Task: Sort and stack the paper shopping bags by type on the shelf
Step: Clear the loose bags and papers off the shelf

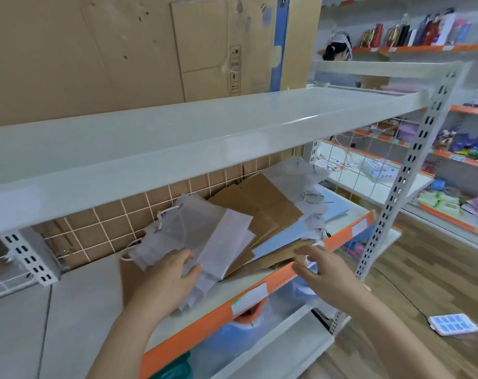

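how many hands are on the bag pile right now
2. The left hand rests on the white bags; the right hand is at the brown bag by the shelf's orange edge.

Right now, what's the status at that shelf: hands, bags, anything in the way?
Left hand flat on white bags, fingers straight. Right hand open over brown bag at shelf edge. Pile mixed, unsorted. Upper shelf overhangs close.
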The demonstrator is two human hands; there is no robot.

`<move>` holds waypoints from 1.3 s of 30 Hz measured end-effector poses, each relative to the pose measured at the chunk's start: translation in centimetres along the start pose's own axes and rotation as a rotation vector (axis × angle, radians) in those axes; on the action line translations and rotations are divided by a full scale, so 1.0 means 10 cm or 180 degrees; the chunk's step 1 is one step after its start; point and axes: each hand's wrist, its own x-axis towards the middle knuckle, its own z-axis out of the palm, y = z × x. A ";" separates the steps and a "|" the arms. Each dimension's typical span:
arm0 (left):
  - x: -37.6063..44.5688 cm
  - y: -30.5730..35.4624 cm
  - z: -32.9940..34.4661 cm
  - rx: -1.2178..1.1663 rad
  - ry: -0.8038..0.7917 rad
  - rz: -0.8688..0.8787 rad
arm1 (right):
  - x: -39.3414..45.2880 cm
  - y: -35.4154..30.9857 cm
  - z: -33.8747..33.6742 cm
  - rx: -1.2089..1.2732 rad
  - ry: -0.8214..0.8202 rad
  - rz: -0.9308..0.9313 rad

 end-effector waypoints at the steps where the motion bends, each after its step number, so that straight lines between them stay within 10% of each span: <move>1: 0.05 0.03 0.04 0.0032 0.0018 -0.0048 | 0.10 0.05 -0.03 0.0022 -0.0048 -0.0056; 21: 0.40 0.84 0.85 0.0253 0.0764 -0.2052 | 1.74 0.97 -0.41 0.0044 -0.0447 -0.0847; 39: 0.98 0.71 0.98 0.0011 0.1089 -0.3748 | 2.11 0.79 -0.13 0.0687 -0.1080 -0.0046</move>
